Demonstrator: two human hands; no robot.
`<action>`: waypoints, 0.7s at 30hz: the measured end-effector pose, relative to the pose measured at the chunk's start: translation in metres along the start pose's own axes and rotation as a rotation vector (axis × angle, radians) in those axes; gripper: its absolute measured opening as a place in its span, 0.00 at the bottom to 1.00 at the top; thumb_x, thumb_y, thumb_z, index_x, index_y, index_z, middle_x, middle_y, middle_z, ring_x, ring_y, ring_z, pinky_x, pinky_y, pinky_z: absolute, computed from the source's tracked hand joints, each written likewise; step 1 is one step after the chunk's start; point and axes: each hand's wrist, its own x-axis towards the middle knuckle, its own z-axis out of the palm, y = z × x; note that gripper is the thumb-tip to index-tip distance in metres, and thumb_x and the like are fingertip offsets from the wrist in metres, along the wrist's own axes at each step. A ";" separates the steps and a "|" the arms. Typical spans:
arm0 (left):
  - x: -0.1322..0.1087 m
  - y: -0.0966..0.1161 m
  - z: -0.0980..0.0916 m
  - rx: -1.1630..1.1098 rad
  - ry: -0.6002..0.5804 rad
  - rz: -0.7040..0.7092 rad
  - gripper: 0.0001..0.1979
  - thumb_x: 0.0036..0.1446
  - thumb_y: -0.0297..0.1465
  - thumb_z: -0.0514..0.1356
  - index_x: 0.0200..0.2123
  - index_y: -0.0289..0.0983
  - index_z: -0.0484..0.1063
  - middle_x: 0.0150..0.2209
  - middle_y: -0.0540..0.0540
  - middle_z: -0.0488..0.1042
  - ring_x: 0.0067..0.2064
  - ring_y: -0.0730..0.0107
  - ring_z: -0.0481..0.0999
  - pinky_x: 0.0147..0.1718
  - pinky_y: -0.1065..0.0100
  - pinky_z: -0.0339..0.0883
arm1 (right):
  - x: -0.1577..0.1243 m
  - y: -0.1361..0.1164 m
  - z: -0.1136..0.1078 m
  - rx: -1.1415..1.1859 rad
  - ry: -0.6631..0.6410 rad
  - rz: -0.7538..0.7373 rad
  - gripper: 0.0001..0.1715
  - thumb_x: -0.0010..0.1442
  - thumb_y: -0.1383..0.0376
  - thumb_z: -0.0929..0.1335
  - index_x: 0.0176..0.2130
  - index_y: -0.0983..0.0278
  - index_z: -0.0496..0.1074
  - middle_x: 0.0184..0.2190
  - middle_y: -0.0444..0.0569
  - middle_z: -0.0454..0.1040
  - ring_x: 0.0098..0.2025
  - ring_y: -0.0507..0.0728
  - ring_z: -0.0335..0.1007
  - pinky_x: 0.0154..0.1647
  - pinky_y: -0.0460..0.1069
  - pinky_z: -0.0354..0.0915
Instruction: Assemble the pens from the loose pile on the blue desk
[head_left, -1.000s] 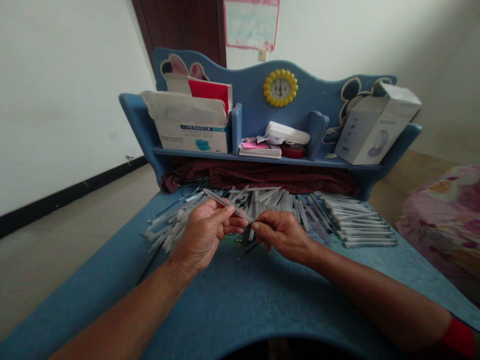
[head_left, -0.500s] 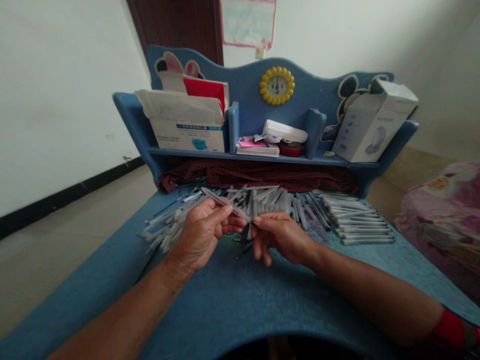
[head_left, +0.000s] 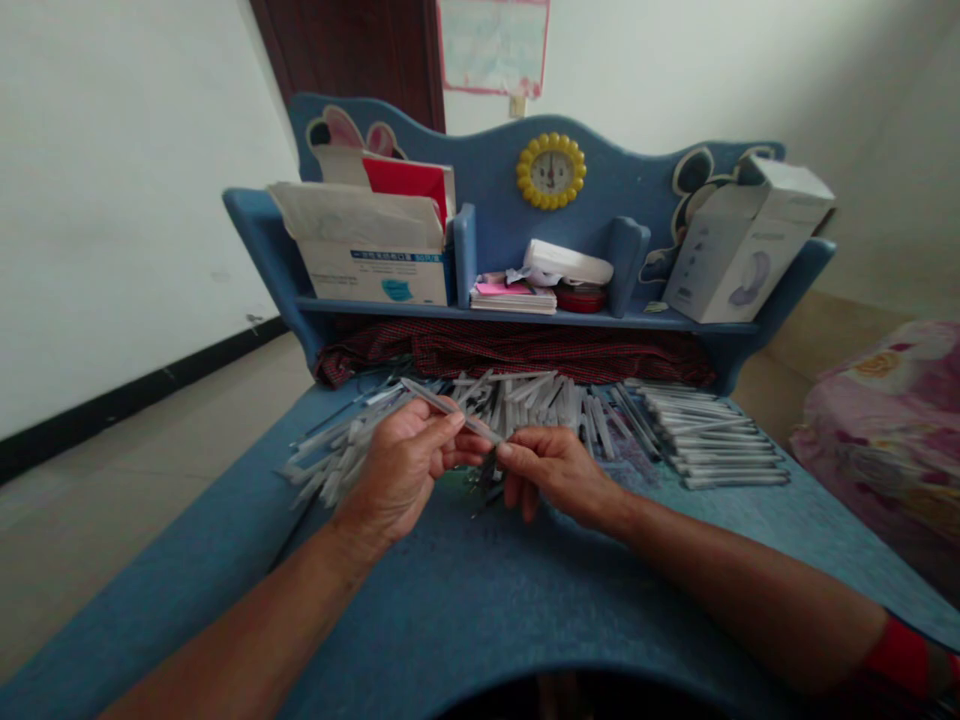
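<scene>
My left hand (head_left: 409,455) pinches a translucent, slim pen barrel (head_left: 430,398) between thumb and fingers, tilted with its far end up to the left. My right hand (head_left: 559,474) has thumb and forefinger closed at the barrel's lower right end. Whether a smaller part sits in that pinch is hidden. Behind my hands lies a loose pile of similar barrels (head_left: 544,400), with more barrels (head_left: 337,455) left of my left hand. A cluster of small dark pieces (head_left: 486,490) shows below the fingertips. To the right, a neat stack of pens (head_left: 731,455) lies side by side.
The blue desk (head_left: 465,610) has a raised shelf holding a mask box (head_left: 375,270), a paper stack (head_left: 514,299) and a white carton (head_left: 739,245). A yellow clock (head_left: 551,171) is on its back panel. Dark red checked cloth (head_left: 525,350) lies under the shelf.
My right thumb and fingers have shifted slightly left along the barrel's end, and the lower fingers have curled in. My left hand stays nearly still with the barrel.
</scene>
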 end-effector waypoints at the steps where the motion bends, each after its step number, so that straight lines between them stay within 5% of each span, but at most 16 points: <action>1: 0.000 0.000 0.000 0.000 -0.004 -0.001 0.10 0.51 0.28 0.62 0.34 0.34 0.63 0.30 0.44 0.77 0.28 0.69 0.78 0.28 0.71 0.72 | 0.000 0.000 0.000 -0.001 -0.015 0.005 0.23 0.57 0.48 0.65 0.27 0.66 0.66 0.15 0.42 0.70 0.12 0.47 0.63 0.12 0.41 0.57; 6: 0.000 0.001 0.000 -0.017 -0.010 -0.008 0.10 0.50 0.28 0.62 0.34 0.34 0.63 0.30 0.44 0.77 0.28 0.68 0.77 0.29 0.70 0.72 | -0.001 -0.002 -0.003 0.098 -0.137 0.092 0.29 0.60 0.44 0.59 0.31 0.67 0.68 0.15 0.44 0.71 0.11 0.49 0.64 0.12 0.42 0.58; 12: -0.001 0.003 0.003 -0.025 0.016 0.012 0.10 0.50 0.27 0.63 0.33 0.34 0.64 0.29 0.44 0.77 0.28 0.68 0.78 0.28 0.70 0.71 | 0.001 -0.001 -0.004 0.098 0.007 -0.015 0.20 0.52 0.52 0.71 0.32 0.64 0.63 0.16 0.40 0.72 0.11 0.48 0.63 0.11 0.41 0.56; 21: -0.001 0.002 0.003 -0.024 0.008 0.005 0.10 0.50 0.27 0.62 0.34 0.34 0.63 0.29 0.44 0.77 0.28 0.67 0.78 0.28 0.69 0.72 | 0.000 -0.002 -0.002 0.072 -0.033 0.022 0.23 0.58 0.48 0.63 0.30 0.65 0.66 0.15 0.42 0.71 0.11 0.48 0.63 0.11 0.41 0.57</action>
